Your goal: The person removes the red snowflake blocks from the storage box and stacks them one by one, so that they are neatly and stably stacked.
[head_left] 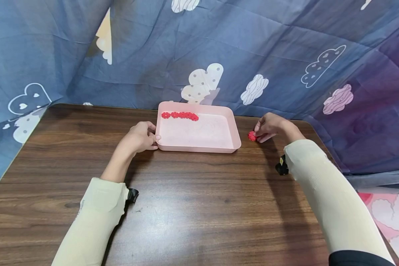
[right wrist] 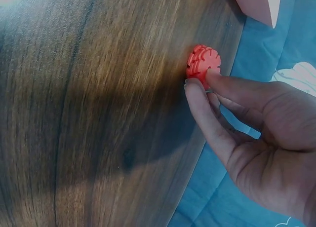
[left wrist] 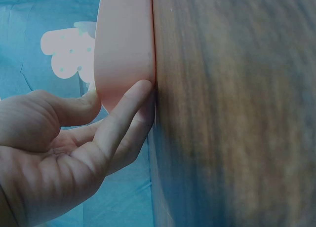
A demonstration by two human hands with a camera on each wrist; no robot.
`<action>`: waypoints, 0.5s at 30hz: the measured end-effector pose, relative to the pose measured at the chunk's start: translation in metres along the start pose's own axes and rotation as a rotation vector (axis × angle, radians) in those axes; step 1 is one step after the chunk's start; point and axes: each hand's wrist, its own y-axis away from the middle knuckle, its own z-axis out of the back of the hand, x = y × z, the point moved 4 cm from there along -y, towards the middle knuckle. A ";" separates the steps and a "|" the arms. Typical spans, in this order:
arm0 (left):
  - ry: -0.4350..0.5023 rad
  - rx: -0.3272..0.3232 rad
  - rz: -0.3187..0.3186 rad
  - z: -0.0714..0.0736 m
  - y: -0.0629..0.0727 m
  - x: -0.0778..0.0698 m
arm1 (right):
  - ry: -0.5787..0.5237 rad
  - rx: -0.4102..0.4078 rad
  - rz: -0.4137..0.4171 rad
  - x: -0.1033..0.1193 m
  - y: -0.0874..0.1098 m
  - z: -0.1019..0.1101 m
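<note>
A pink rectangular tray [head_left: 199,136] lies on the wooden table. Along its far side, at the left, a row of several red notched plastic discs [head_left: 183,115] lies, overlapping toward the right end. My left hand [head_left: 140,136] holds the tray's left edge, the thumb at the rim and the fingers against the outer wall [left wrist: 123,59]. To the right of the tray, my right hand [head_left: 270,126] pinches a small stack of red notched discs [right wrist: 203,63] between thumb and fingers, close over the table. Part of the stack is hidden behind the fingertips.
Brown wooden table [head_left: 199,192] extends in front of the tray and to both sides. A blue curtain with cloud prints [head_left: 146,74] hangs right behind the table's far edge. Pink and white fabric [head_left: 392,218] shows past the right edge.
</note>
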 end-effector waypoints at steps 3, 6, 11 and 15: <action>-0.007 -0.002 -0.001 0.000 0.000 0.000 | 0.008 0.003 -0.006 0.000 0.000 -0.001; -0.008 -0.002 -0.008 0.000 0.000 0.001 | 0.011 0.006 -0.008 -0.001 -0.001 -0.002; -0.011 -0.006 -0.003 0.000 0.000 0.001 | 0.028 -0.023 0.002 0.000 -0.001 -0.001; -0.020 -0.005 0.002 -0.001 -0.001 0.001 | 0.049 -0.045 0.017 0.000 0.001 0.001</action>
